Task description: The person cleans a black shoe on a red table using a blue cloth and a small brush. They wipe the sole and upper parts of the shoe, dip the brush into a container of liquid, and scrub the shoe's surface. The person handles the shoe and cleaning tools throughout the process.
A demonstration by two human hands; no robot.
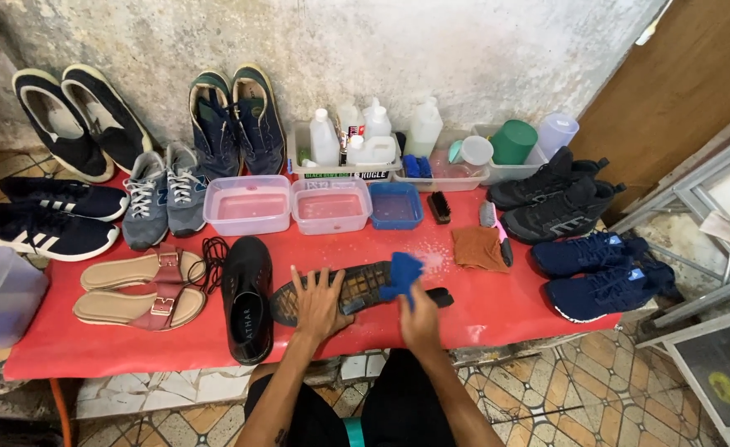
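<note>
- Left hand [319, 302] is lying flat, fingers spread, pressing down on the black shoe turned sole-up [357, 290] at the front of the red table covering [92, 343]; it is pinning the shoe, not gripping it
- Right hand [419, 319] is clenching a blue cloth [402, 273] and holding it against the sole near the heel end
- Sole is looking wet and glossy under the cloth; how much of it is wiped already I cannot tell
- Matching black shoe [247, 302] is standing upright just left of the left hand, with loose black laces [212, 252] lying beside it
- Two clear tubs of water [286, 207], a small blue tray [395, 205] and a brown rag [477, 247] are sitting behind the work, with white specks, maybe foam, showing on the red surface near the rag
- Judgement: cleaning is looking mid-way on this one shoe; the dark blue sneakers [601, 273], tan sandals [141, 294] and grey trainers [162, 194] are waiting in rows, state unclear
</note>
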